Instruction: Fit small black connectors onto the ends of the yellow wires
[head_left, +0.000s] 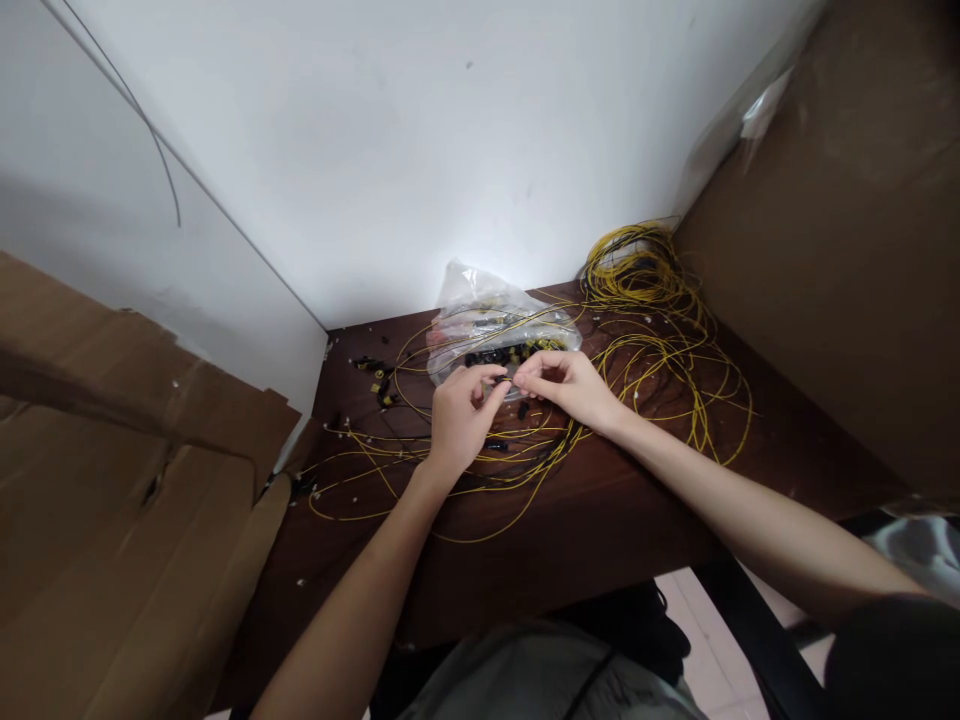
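Note:
My left hand (466, 412) is closed in a pinch on a small black connector (498, 379) above the middle of the desk. Meeting it from the right, my right hand (564, 385) pinches with thumb and forefinger at the connector's right end; a thin wire seems to be between those fingertips, too small to make out surely. Yellow and black wires (517, 482) run in loops under both hands. Just behind them lies a clear plastic bag (480, 290) with black and yellow connectors in it. A loose black connector (496, 446) rests on the desk below my hands.
A coil of yellow wire (630, 275) sits at the back right, with looser loops in front. Several black and yellow connector pieces (384, 388) lie at the left. Cardboard (187, 560) borders the left side, a brown panel (840, 260) the right, and a white wall (375, 150) the back.

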